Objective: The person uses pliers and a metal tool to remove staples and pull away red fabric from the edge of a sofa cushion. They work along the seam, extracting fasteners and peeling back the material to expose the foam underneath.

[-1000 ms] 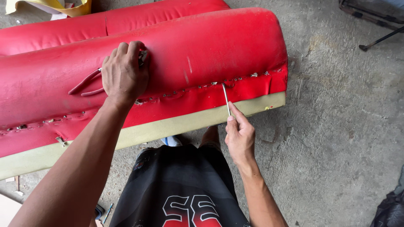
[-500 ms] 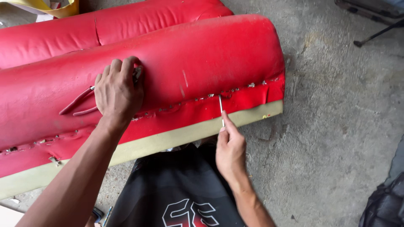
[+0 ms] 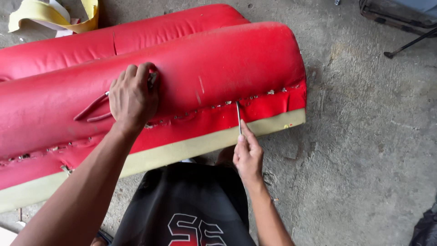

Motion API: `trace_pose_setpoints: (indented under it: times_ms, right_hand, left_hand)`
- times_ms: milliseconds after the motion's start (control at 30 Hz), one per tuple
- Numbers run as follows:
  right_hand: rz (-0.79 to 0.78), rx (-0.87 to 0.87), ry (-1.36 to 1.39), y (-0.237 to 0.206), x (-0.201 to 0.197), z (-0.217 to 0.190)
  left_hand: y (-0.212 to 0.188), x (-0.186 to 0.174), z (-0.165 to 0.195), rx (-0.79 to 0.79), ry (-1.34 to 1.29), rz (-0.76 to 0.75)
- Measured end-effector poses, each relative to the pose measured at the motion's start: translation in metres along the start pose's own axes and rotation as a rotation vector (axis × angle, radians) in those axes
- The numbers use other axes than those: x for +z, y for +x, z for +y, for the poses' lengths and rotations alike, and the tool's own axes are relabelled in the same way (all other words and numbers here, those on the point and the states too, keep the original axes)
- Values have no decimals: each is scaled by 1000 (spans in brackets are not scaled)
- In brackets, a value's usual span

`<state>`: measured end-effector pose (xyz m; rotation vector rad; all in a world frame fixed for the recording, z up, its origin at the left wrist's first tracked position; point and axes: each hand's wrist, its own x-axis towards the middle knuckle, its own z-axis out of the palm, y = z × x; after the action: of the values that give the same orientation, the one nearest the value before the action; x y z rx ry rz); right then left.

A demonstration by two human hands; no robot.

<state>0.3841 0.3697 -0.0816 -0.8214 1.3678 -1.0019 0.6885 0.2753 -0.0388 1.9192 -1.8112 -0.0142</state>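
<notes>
Left hand: my left hand (image 3: pixel 132 98) lies palm-down on top of the red cushion (image 3: pixel 191 77), fingers curled shut over a pair of red-handled pliers (image 3: pixel 93 110); the handles stick out to the left of my palm.
Right hand: my right hand (image 3: pixel 248 155) pinches a thin metal tool (image 3: pixel 238 116) between thumb and fingers, closed narrow round its lower end, forefinger laid along the shaft.
Tool tip: it meets the row of staples (image 3: pixel 255 96) where the red cover is folded over, near the cushion's right end.
Cushion: it lies on the concrete floor (image 3: pixel 364 150), its pale foam edge (image 3: pixel 191 148) facing me.
Behind: a second red cushion (image 3: pixel 114 38) lies touching its far side.
Far left corner: yellow foam scraps (image 3: pixel 54 16) on the floor.
</notes>
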Motion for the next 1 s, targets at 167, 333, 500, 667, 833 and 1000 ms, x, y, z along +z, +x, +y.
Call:
trace_pose_setpoints:
  times_ms: [167,333,500,667,833,1000]
  right_hand:
    - [209,-424,-808,14,-28,6]
    - [346,-636,-1171,10,-26,7]
    - [127,-265,-485,-9,-24,-12]
    - [57,-280,-497,-11,-21,-31]
    - [45,-142,-339,-8,-17,-37]
    - [40,-78,-213,-5,-16,-36]
  left_hand:
    - [-3,-1,2,7,-2,6]
    - [-5,-1,0,16,4,9]
    - [-2,0,1,-3,8,-7]
    - [-2,-3,5,2,3,5]
    - [-2,-2,7,3,18,9]
    - [-4,0,4,11,31,14]
